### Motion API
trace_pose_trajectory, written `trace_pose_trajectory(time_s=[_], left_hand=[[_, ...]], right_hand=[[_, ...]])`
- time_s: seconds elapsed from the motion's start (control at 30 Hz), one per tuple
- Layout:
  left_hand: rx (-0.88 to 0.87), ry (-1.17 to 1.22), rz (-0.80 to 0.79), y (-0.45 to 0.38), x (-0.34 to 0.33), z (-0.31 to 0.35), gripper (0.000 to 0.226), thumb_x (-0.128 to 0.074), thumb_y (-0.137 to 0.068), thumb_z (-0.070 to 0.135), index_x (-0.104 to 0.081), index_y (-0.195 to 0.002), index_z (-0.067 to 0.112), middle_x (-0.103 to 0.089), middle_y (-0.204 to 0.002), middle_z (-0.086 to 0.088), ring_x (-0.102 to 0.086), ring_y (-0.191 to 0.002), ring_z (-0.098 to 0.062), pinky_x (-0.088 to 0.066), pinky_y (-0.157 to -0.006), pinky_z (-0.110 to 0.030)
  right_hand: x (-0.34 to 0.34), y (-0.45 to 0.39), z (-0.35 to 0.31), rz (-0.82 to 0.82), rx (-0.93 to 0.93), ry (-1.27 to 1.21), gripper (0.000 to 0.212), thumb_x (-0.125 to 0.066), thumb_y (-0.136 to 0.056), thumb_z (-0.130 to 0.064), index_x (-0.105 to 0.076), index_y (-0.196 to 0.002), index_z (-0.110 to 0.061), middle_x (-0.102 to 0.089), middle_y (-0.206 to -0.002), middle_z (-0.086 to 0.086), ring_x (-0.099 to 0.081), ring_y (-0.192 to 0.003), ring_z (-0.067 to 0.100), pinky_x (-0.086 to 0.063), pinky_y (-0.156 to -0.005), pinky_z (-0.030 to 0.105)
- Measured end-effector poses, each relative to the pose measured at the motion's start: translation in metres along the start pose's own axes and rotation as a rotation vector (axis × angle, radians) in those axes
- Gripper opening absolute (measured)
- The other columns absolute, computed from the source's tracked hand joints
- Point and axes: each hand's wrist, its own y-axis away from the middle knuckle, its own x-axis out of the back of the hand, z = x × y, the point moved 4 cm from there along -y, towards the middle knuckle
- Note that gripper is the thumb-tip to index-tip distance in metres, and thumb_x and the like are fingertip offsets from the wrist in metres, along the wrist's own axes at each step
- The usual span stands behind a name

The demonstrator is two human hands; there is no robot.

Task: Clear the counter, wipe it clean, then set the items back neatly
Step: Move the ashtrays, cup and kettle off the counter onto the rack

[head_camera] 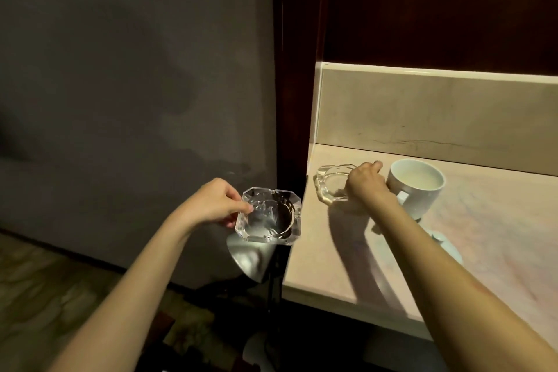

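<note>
Currently, left hand [216,201] is pinching a glass ashtray [268,216] off the counter [483,235] edge, lower centre; right hand [367,183] is gripping a second ashtray [327,183] on the counter, beside a white mug [418,187].

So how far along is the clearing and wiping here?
Early, still clearing. The left hand holds one glass ashtray off the counter. The right hand grips a second ashtray still on it. The white mug and a lid beside it remain. No cloth shows, so wiping and resetting seem undone.
</note>
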Motion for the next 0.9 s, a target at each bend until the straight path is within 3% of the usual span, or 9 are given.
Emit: trace_pose_trajectory(time_s=[0.13, 0.23, 0.4, 0.47, 0.53, 0.6, 0.7, 0.77, 0.9], left_hand=[[-0.001, 0.035, -0.023, -0.005, 0.002, -0.002, 0.035, -0.071, -0.083, 0.016, -0.062, -0.077, -0.018, -0.058, -0.059, -0.021, -0.050, -0.040, -0.013, -0.040, -0.044, -0.018], [-0.012, 0.059, -0.026, -0.007, 0.003, -0.003, 0.035, -0.071, -0.082, 0.017, -0.063, -0.079, -0.017, -0.062, -0.069, -0.034, -0.052, -0.048, -0.019, -0.041, -0.046, -0.021], [-0.005, 0.092, -0.027, -0.008, 0.003, -0.005, 0.038, -0.071, -0.083, 0.016, -0.060, -0.084, -0.021, -0.060, -0.067, -0.027, -0.053, -0.048, -0.018, -0.042, -0.048, -0.022], [-0.002, 0.100, -0.021, -0.008, 0.003, -0.005, 0.036, -0.071, -0.083, 0.015, -0.062, -0.084, -0.019, -0.060, -0.068, -0.024, -0.054, -0.047, -0.018, -0.042, -0.047, -0.021], [-0.008, 0.113, -0.018, -0.007, 0.003, -0.004, 0.034, -0.071, -0.083, 0.016, -0.063, -0.084, -0.017, -0.061, -0.069, -0.027, -0.055, -0.050, -0.019, -0.043, -0.051, -0.023], [-0.011, 0.127, -0.014, -0.006, 0.003, -0.003, 0.033, -0.071, -0.083, 0.016, -0.065, -0.084, -0.016, -0.064, -0.075, -0.033, -0.057, -0.055, -0.022, -0.045, -0.057, -0.027], [-0.006, 0.139, -0.009, -0.005, 0.004, -0.001, 0.030, -0.071, -0.084, 0.014, -0.066, -0.084, -0.016, -0.065, -0.073, -0.027, -0.056, -0.056, -0.021, -0.046, -0.057, -0.026], [-0.005, 0.146, -0.013, -0.004, 0.003, -0.001, 0.028, -0.072, -0.083, 0.013, -0.067, -0.082, -0.015, -0.066, -0.073, -0.026, -0.056, -0.058, -0.022, -0.047, -0.058, -0.027], [0.002, 0.144, -0.038, 0.004, 0.005, -0.004, 0.026, -0.072, -0.082, 0.014, -0.069, -0.080, -0.011, -0.067, -0.068, -0.020, -0.056, -0.058, -0.022, -0.047, -0.060, -0.028]], right_hand=[[0.009, -0.006, -0.002, -0.049, 0.020, 0.097, 0.058, -0.056, -0.095, -0.037, -0.042, -0.133, 0.004, -0.047, -0.135, 0.021, -0.043, -0.126, 0.032, -0.035, -0.101, 0.033], [0.005, -0.010, 0.000, -0.053, 0.000, 0.139, 0.046, -0.047, -0.099, -0.026, -0.043, -0.133, 0.004, -0.048, -0.136, 0.021, -0.043, -0.126, 0.033, -0.037, -0.101, 0.033], [-0.002, -0.013, 0.010, -0.134, -0.065, 0.062, 0.038, -0.049, -0.098, -0.020, -0.052, -0.127, 0.005, -0.054, -0.131, 0.020, -0.052, -0.123, 0.032, -0.047, -0.087, 0.031], [-0.007, -0.013, 0.012, -0.175, -0.056, 0.017, 0.029, -0.050, -0.099, -0.025, -0.063, -0.096, 0.001, -0.066, -0.097, 0.016, -0.059, -0.108, 0.029, -0.044, -0.073, 0.029], [-0.007, -0.012, 0.015, -0.166, -0.116, -0.022, 0.040, -0.056, -0.096, -0.029, -0.051, -0.063, -0.008, -0.055, -0.047, 0.005, -0.059, -0.086, 0.027, -0.040, -0.060, 0.028], [-0.009, -0.015, 0.017, -0.170, -0.134, -0.083, 0.037, -0.061, -0.093, -0.023, -0.052, -0.059, -0.008, -0.043, -0.026, -0.001, -0.056, -0.063, 0.024, -0.037, -0.047, 0.025], [-0.015, -0.011, 0.020, -0.162, -0.156, -0.245, 0.023, -0.055, -0.093, -0.011, -0.067, -0.076, -0.001, -0.056, -0.044, 0.007, -0.051, -0.042, 0.018, -0.039, -0.037, 0.022], [-0.020, -0.007, 0.020, -0.121, -0.129, -0.384, 0.026, -0.048, -0.093, -0.009, -0.070, -0.089, 0.004, -0.067, -0.063, 0.013, -0.055, -0.050, 0.023, -0.047, -0.047, 0.026], [-0.020, 0.009, 0.022, -0.032, -0.053, -0.458, 0.039, -0.042, -0.097, -0.012, -0.052, -0.060, -0.008, -0.053, -0.046, -0.001, -0.052, -0.064, 0.025, -0.040, -0.052, 0.027]])
